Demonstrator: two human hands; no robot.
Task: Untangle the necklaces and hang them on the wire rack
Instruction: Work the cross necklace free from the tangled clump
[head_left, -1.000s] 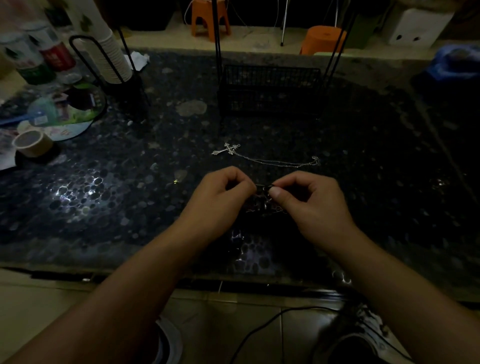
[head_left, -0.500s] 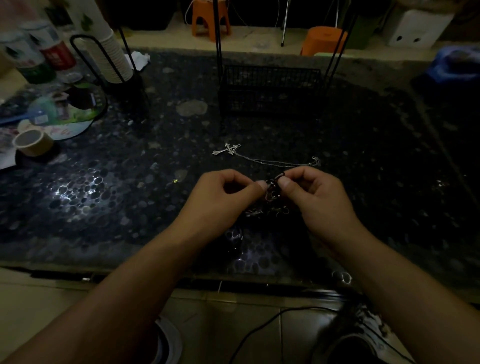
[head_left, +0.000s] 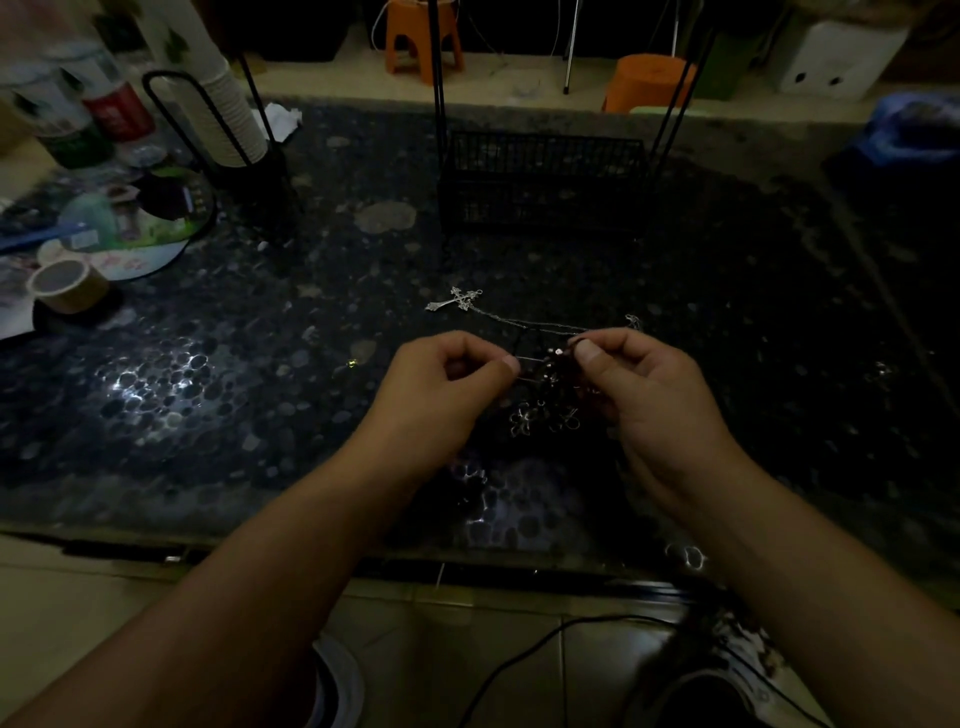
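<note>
Both hands up over the near-centre of the dark pebble-patterned glass tabletop (head_left: 218, 395), each pinching the dark tangled necklace bundle with small silvery rings (head_left: 545, 410). Left hand (head_left: 441, 395) has fingers curled, thumb and forefinger pinched on a thin strand that runs right to the right hand (head_left: 649, 400), which pinches the other end the same way, fingers curled. Rest of the tangle hangs between and just below the hands; too dim to tell whether it touches the tabletop. Just beyond the hands, a thin silver chain necklace with a cross pendant (head_left: 460, 300) lies flat on the tabletop, cross at left, chain trailing right. Black wire rack with mesh basket base and tall thin uprights (head_left: 540, 176) stands far centre, well apart from the hands. Far left: black wire holder with a stack of white paper cups (head_left: 223, 124), plastic bottles (head_left: 78, 109), tan tape roll (head_left: 65, 283).
</note>
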